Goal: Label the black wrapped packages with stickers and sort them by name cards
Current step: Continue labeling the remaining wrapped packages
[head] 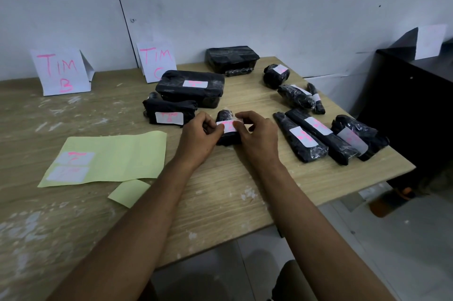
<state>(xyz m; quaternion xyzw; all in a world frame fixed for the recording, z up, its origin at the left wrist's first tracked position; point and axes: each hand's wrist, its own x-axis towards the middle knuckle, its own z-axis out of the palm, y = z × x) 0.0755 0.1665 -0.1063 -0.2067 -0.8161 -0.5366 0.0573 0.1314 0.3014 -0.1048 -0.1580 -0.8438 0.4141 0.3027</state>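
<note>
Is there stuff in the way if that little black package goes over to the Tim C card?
Yes. Two labelled packages lie between the small package, held by both hands, and the Tim C card.

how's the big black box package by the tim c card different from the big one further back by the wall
The package by the TIM C card carries a white sticker with pink writing on top; the package by the wall shows no sticker. The nearer one has a smaller stickered package leaning at its front; the back one has a small unlabelled roll beside it. Both are box-shaped, wrapped in black, and lie flat on the table.
</note>
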